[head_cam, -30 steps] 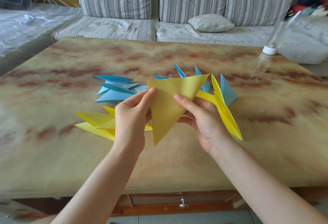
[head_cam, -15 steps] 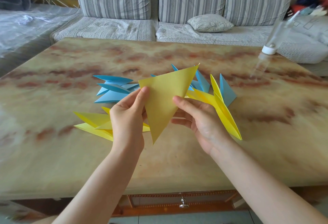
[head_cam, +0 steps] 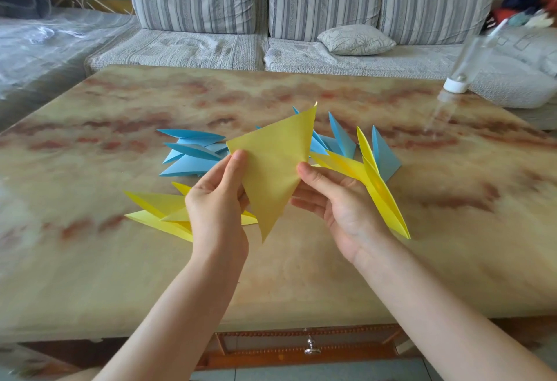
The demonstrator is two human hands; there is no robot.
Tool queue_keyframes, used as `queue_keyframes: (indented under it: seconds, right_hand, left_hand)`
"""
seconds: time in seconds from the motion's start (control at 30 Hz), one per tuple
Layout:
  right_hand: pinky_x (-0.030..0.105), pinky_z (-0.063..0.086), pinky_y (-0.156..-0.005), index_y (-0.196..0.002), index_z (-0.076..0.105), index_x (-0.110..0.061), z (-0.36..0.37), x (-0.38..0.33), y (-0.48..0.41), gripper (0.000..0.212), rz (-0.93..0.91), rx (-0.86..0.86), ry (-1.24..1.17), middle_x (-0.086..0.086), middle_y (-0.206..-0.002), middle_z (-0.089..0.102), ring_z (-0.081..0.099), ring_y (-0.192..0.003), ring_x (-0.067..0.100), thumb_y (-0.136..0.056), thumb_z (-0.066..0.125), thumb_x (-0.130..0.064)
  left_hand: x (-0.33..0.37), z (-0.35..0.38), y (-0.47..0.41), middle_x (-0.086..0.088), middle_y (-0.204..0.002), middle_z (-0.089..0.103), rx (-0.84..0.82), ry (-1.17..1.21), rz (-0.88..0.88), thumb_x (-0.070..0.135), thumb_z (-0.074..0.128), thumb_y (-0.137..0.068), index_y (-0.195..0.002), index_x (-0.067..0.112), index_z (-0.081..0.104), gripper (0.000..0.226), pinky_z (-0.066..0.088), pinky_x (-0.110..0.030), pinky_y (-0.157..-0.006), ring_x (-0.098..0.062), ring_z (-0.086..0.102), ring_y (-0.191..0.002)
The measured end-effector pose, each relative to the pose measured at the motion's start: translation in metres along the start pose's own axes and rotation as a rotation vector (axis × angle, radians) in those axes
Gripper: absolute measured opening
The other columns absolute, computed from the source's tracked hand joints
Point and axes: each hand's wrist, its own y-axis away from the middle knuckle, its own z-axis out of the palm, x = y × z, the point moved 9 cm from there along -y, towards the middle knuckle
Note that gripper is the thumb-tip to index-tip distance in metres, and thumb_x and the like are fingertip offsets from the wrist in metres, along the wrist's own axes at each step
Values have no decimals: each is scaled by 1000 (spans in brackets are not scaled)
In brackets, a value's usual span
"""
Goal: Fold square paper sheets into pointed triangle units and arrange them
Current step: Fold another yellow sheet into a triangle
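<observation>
I hold a yellow paper triangle [head_cam: 272, 175] above the table, its long point aimed down toward me. My left hand [head_cam: 218, 202] pinches its left edge with thumb on top. My right hand [head_cam: 337, 202] pinches its right edge with the thumb on the front and the other fingers behind. Folded yellow units [head_cam: 156, 210] lie on the table behind my left hand. More yellow units [head_cam: 378, 187] lie to the right of my right hand. Folded blue units [head_cam: 193, 154] sit at the left, and other blue units [head_cam: 382, 154] stand at the right.
The marbled table [head_cam: 452, 230] reaches its near edge just below my forearms, with a drawer knob [head_cam: 312, 349] underneath. A clear bottle [head_cam: 464, 67] with a white cap stands upside down on the table's far right. A striped sofa [head_cam: 301, 18] lies beyond the far edge.
The yellow triangle has turned counter-clockwise in my hands; its upper right corner rose and swung left, and its upper left corner dropped toward my left thumb. Both hands kept their hold.
</observation>
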Motion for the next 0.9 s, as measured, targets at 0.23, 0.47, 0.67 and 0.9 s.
queue_keyframes:
  seconds: [0.23,0.47,0.67,0.9]
  right_hand:
    - [38,56,-81,-83,73,-10,-9,-3,0,4,-51,129,-17,10,-86,73,67,-77,25,-82,71,-12]
    - [23,56,-58,-78,72,-10,-22,-24,-3,7,-117,157,81,3,-70,73,67,-61,15,-84,69,-9]
    - [19,52,-55,-78,72,-4,-17,-28,-8,3,-67,-15,449,0,-62,70,64,-52,9,-81,72,-5]
    - [17,51,-59,-80,73,-4,7,-10,0,3,23,-274,717,6,-69,67,59,-56,8,-77,76,-5]
  left_hand:
    - [-9,5,3,4,-75,71,-35,34,-68,14,63,-89,-90,13,70,7,53,-18,-67,-6,65,-63]
    - [-5,14,0,2,-73,70,-157,-217,-42,10,62,-89,-87,8,69,8,58,-27,-76,-9,67,-67]
    - [55,21,8,13,-109,65,-124,-755,679,15,72,-82,-109,23,63,29,45,-21,-93,-2,57,-107]
    - [31,64,19,14,-94,71,-702,-1223,970,44,54,-85,-92,25,75,29,25,-37,-115,-7,59,-107]
